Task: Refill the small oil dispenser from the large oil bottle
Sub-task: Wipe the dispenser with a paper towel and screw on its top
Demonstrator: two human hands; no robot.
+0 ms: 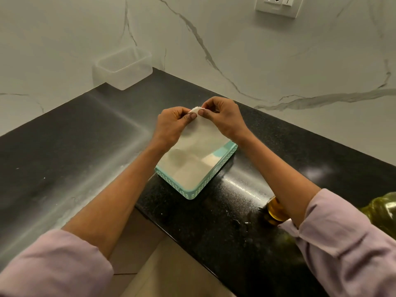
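Pink sleeves (347, 243) nearest. Both hands' fingers pinched on tissue (199, 136), left hand (171, 125), right hand (225, 118), above teal basket (205, 183). Small oil dispenser (275, 211), large oil bottle (381, 209) stood untouched on counter (235, 232) at right; small spill seen nearby. Pouring judged done; wiping likely left.

sleeves (347, 243): pale lilac, long, pushed up | forearms bare | hands: no rings
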